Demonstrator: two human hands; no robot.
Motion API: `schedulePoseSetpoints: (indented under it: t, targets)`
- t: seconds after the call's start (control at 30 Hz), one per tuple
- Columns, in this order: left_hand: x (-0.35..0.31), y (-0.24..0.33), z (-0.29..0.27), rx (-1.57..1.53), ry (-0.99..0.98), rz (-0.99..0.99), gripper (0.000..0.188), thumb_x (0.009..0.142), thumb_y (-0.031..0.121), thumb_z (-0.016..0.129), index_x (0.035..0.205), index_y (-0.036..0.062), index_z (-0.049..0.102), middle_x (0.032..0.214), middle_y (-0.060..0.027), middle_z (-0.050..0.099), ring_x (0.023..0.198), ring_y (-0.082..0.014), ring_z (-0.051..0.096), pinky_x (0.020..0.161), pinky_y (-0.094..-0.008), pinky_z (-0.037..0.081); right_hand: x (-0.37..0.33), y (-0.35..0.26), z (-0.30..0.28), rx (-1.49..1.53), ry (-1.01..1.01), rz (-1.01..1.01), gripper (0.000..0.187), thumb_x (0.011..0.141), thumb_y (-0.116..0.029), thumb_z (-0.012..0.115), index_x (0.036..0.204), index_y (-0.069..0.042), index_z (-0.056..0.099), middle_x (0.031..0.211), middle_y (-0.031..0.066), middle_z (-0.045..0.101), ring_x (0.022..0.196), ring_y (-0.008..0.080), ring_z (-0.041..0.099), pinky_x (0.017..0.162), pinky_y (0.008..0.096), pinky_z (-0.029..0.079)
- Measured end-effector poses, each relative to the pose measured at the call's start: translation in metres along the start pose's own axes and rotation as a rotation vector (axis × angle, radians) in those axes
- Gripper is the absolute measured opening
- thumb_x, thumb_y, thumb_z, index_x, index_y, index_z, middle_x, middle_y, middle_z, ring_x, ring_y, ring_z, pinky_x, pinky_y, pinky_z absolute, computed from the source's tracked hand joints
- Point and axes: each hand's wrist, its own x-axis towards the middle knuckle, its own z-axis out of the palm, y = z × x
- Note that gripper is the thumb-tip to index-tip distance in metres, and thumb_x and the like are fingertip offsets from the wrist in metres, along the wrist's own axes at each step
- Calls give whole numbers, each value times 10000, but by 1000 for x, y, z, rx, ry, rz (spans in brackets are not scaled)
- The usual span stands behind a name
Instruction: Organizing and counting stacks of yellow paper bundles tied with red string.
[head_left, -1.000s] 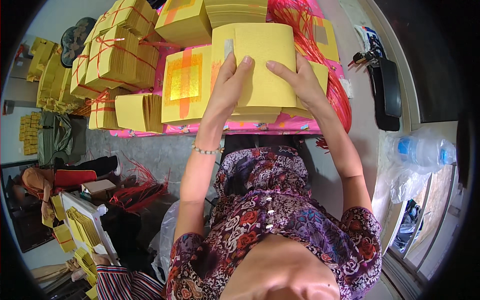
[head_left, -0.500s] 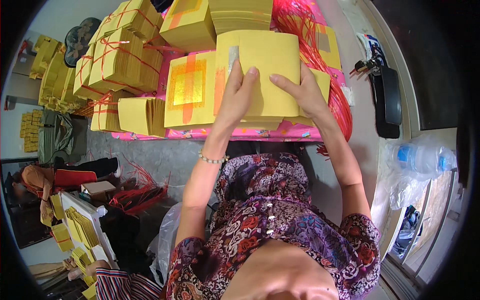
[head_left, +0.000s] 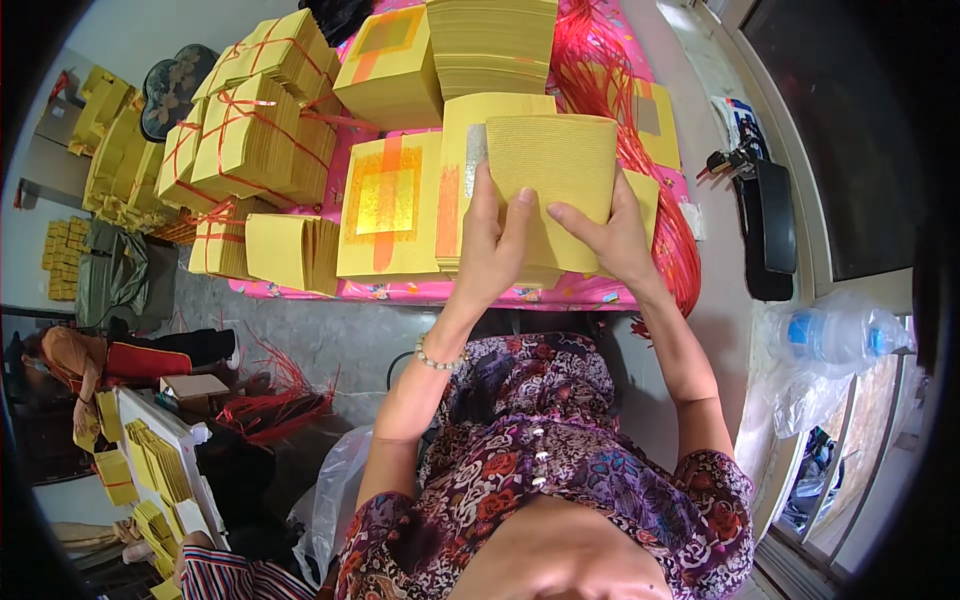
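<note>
Between both hands is a thick stack of yellow paper (head_left: 552, 155), tilted so that its ribbed sheet edges show. My left hand (head_left: 498, 240) presses its left side, thumb on the front. The right side is gripped by my right hand (head_left: 618, 240), its thumb also on the front. Behind and below it lies a yellow paper pile (head_left: 453, 195) with a silver patch and an orange stripe. Left of that sits a yellow paper pile with a gold foil square (head_left: 385, 195). Red plastic strands (head_left: 675, 220) hang over the table's right side.
Tied yellow paper bundles (head_left: 250, 140) stand at the left of the pink-covered table (head_left: 430, 290). A tall paper stack (head_left: 492, 50) rises at the back. A co-worker (head_left: 95, 360) is at lower left beside a white table (head_left: 185, 440). Bagged plastic bottles (head_left: 840, 335) are at right.
The paper stack in my hands has tipped and come lower, showing its sheet edges instead of its broad smooth face. Both hands have moved down with it. The whole view has shifted slightly.
</note>
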Motion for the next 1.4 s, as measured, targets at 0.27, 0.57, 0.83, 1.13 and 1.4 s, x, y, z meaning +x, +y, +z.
schedulePoseSetpoints:
  t: [0.27,0.57,0.83,1.13,1.4]
  targets:
    - [-4,9,0,-138,-6,-141,384,973,78,436,1327,-31,334,1221,-113,515,1099,-144,495,944,-286,402,-5,-8,2,30,-2,7,651,786,-50,725,1330,-25,369,1206,82,531,1118,156,526,944,305,443]
    - [-12,10,9,-92,-14,-40,387,984,95,431,1335,-32,328,1183,-95,529,1060,-132,494,913,-266,407,-11,-16,-5,57,-34,43,627,791,-54,723,1321,-5,393,1209,83,547,1116,151,530,949,309,440]
    - [-18,13,16,-148,1,-72,411,980,83,434,1366,-10,325,1238,-89,509,1115,-139,478,952,-261,382,-14,-25,-9,98,34,-8,477,884,-191,647,1271,25,470,1135,83,604,1029,118,562,866,283,467]
    - [-29,-1,26,-92,-4,-169,482,968,78,468,1421,31,310,1337,-96,475,1180,-163,480,990,-306,391,-21,-7,-30,4,171,20,306,928,-221,597,1129,9,582,887,7,621,798,54,550,682,242,467]
    - [-30,-10,29,-72,-29,-233,497,970,114,498,1424,38,312,1308,-107,498,1156,-176,503,968,-314,421,-30,-27,-47,-142,326,-119,287,929,-250,586,805,-10,491,661,-1,435,640,40,392,552,245,360]
